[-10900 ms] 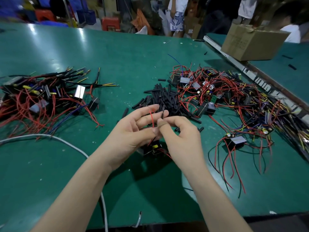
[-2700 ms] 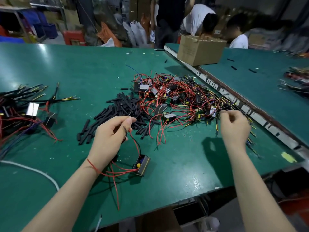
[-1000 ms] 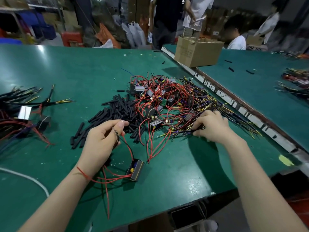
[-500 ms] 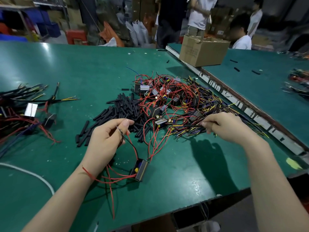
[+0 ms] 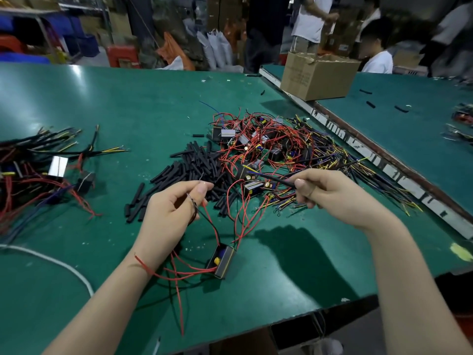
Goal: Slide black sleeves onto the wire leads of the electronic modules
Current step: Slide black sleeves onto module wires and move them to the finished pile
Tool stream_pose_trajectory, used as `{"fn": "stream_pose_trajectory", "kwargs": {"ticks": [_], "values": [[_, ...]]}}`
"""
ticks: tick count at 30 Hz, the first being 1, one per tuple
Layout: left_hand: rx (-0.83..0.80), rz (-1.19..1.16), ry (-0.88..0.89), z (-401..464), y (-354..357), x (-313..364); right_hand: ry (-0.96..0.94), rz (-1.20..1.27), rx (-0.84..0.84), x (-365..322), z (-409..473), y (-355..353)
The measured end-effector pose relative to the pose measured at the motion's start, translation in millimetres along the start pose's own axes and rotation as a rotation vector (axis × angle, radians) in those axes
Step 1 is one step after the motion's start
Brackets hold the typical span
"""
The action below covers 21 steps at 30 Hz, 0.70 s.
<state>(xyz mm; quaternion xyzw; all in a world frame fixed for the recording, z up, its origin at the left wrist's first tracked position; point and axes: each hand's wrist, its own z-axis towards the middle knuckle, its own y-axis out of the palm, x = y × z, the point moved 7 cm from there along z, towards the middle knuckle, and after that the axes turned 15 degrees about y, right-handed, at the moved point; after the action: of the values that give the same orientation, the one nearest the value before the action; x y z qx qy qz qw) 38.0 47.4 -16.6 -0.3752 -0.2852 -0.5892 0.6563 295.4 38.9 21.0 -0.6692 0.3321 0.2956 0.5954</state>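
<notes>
Your left hand pinches the twisted bare ends of a red and a black wire lead between thumb and forefinger, held up above the green table. Those leads run down to a small black electronic module lying on the table just beside your left wrist, with more red wires looping out from it under your forearm. Your right hand pinches one end of a thin black sleeved wire, which points left toward your other hand and stays apart from it. Behind your hands, a heap of loose black sleeves lies touching a tangled pile of modules with red and yellow wires. At the far left edge sits a second pile of modules, whose leads already wear black sleeves. A white cable curves across the table near your left forearm. A cardboard box stands on the neighbouring table, well apart from your work.
</notes>
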Motion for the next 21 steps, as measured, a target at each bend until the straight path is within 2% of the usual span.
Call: {"fn": "stream_pose_trajectory", "kwargs": {"ticks": [5,13,16,21], "values": [[0.029,-0.03,0.007,1,-3,4,-0.101,0.022,-0.064,-21,6,31],[0.064,-0.014,0.024,2,-8,1,-0.141,-0.019,-0.113,-33,14,62],[0.031,0.01,0.039,3,-5,2,-0.218,0.029,-0.104,-45,15,76],[-0.008,0.08,0.083,2,-2,2,-0.236,0.157,-0.201,-59,24,106]]}}
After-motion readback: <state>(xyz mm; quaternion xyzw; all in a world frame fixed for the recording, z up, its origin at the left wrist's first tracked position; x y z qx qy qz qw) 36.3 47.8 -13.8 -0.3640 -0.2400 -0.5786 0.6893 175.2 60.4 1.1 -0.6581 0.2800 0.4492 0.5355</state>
